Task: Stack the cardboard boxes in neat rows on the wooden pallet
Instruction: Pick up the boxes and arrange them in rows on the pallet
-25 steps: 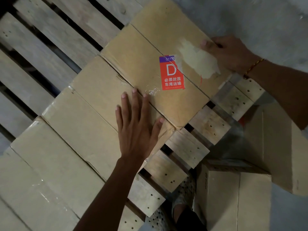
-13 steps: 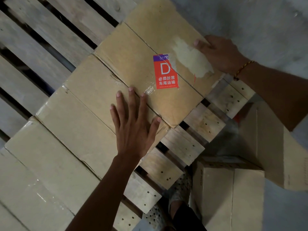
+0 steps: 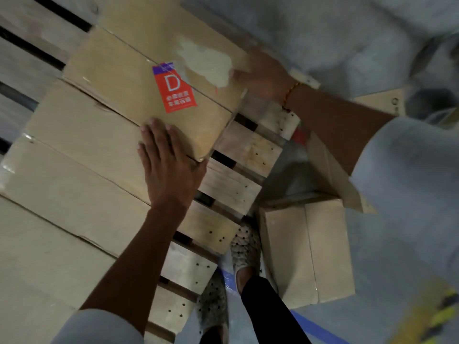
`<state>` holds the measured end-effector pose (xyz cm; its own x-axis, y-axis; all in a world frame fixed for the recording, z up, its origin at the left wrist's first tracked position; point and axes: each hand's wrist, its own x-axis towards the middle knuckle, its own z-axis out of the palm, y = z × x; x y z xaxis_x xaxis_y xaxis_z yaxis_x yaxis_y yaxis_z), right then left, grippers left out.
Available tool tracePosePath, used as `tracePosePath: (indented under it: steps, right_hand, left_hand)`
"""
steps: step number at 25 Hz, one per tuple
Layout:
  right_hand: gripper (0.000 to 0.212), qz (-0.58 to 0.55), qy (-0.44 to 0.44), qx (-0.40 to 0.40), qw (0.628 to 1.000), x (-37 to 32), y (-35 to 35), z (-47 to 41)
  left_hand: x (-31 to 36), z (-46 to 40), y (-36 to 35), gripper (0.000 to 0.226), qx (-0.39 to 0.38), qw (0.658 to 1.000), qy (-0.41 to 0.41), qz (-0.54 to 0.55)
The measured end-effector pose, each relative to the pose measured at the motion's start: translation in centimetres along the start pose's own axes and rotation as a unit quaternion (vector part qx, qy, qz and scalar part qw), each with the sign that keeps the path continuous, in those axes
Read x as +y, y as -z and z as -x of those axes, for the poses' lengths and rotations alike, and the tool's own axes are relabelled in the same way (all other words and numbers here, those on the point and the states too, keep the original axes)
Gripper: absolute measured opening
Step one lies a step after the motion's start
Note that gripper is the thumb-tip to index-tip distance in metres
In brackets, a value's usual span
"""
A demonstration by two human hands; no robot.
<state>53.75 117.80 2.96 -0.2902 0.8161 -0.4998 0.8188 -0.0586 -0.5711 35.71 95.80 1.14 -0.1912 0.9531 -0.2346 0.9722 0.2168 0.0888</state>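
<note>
The labelled box (image 3: 149,90) lies at the pallet's (image 3: 238,192) near edge, end of the row, long axis running away from us. Our left hand (image 3: 169,167) presses flat on its near corner; our right hand (image 3: 263,75), blurred, grips its far-right edge.

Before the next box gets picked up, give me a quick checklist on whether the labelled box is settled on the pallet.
1. Labelled box lies flat in the row: ok.
2. It sits tight against the neighbouring box: ok, only a seam shows.
3. Left hand flat on top, across that seam: ok.
4. Right hand on the box's far edge: blurred, cannot tell its grip.
5. Box inside the pallet edge: ok, board ends show beyond it.
6. Next box ready on the floor: ok.
</note>
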Motion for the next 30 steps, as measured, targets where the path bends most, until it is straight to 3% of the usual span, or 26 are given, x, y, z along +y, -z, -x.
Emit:
tracePosePath:
  steps: [4, 6, 9, 11, 15, 18, 21, 23, 25, 27, 28, 30]
  right_hand:
    - [0.067, -0.121, -0.055, 0.017, 0.991, 3.5, -1.1, 9.1]
    - [0.062, -0.173, -0.108, 0.021, 0.979, 6.3, -3.3, 14.7]
    - [0.053, -0.234, -0.165, 0.043, 0.957, 10.3, -6.4, 23.1]
    - [0.049, -0.227, -0.217, 0.061, 0.947, 12.4, -7.2, 28.4]
    - [0.039, -0.201, -0.275, 0.057, 0.939, 18.5, -8.8, 37.7]
    - [0.044, -0.191, -0.329, 0.056, 0.923, 24.2, -10.3, 41.7]
    - [0.056, -0.189, -0.328, 0.08, 0.922, 29.2, -12.0, 41.2]
    - [0.068, -0.187, -0.302, 0.092, 0.93, 31.9, -13.2, 38.7]
    - [0.074, -0.209, -0.282, 0.1, 0.931, 33.4, -14.2, 35.5]
    - [0.072, -0.25, -0.276, 0.107, 0.922, 34.0, -15.0, 33.3]
    - [0.069, -0.263, -0.278, 0.117, 0.917, 34.0, -15.2, 33.2]
    - [0.062, -0.275, -0.29, 0.15, 0.904, 32.9, -14.7, 35.3]
  left_hand:
    - [0.7, 0.4, 0.9, 0.097, -0.005, 0.999, 0.0, 0.034]
    - [1.8, 1.7, 2.3, 0.085, -0.006, 0.997, 0.004, 0.072]
    - [5.2, 5.8, 3.9, 0.06, -0.004, 0.989, -0.052, 0.136]
    - [7.8, 9.0, 3.8, 0.046, -0.065, 0.975, -0.072, 0.201]
    - [13.3, 14.9, 1.9, 0.047, -0.29, 0.9, 0.006, 0.327]
    - [15.9, 18.0, -1.4, 0.042, -0.37, 0.865, 0.044, 0.335]
    - [16.6, 18.3, -7.1, 0.048, -0.369, 0.844, 0.123, 0.37]
    - [17.0, 17.9, -11.3, 0.032, -0.343, 0.811, 0.204, 0.428]
    - [17.7, 17.1, -14.6, 0.021, -0.316, 0.745, 0.265, 0.524]
    - [18.9, 17.2, -15.7, 0.033, -0.322, 0.679, 0.281, 0.598]
    - [19.3, 17.4, -15.9, 0.04, -0.319, 0.663, 0.283, 0.616]
    - [20.1, 19.0, -14.3, 0.047, -0.295, 0.671, 0.28, 0.62]
